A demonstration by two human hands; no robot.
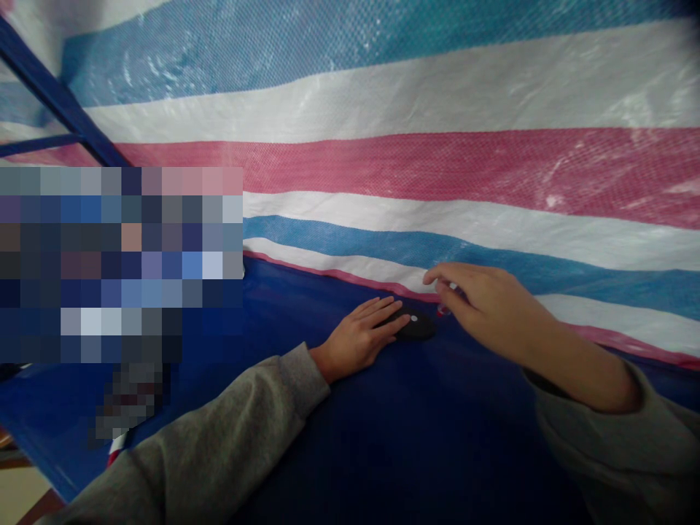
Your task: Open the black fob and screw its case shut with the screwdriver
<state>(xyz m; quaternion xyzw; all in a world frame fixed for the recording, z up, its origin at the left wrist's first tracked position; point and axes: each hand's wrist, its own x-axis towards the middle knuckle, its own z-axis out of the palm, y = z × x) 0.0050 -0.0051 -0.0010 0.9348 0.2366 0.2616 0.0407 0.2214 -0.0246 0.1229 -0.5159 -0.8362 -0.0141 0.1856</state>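
Observation:
A small black oval object (415, 326) with a white dot on top lies on a dark blue surface (383, 437). My left hand (358, 337) lies flat with its fingers stretched out, the fingertips resting on the object's left side. My right hand (481, 302) hovers just to the right of the object, fingers loosely curled and apart, near a small red-and-white thing (444, 309) at the surface's back edge. Whether the right hand holds it I cannot make out. Both arms wear grey sleeves.
A striped blue, white and red woven tarpaulin (415, 168) rises like a wall right behind the blue surface. A blue metal frame bar (55, 95) crosses the upper left. A blurred-out area covers the left side.

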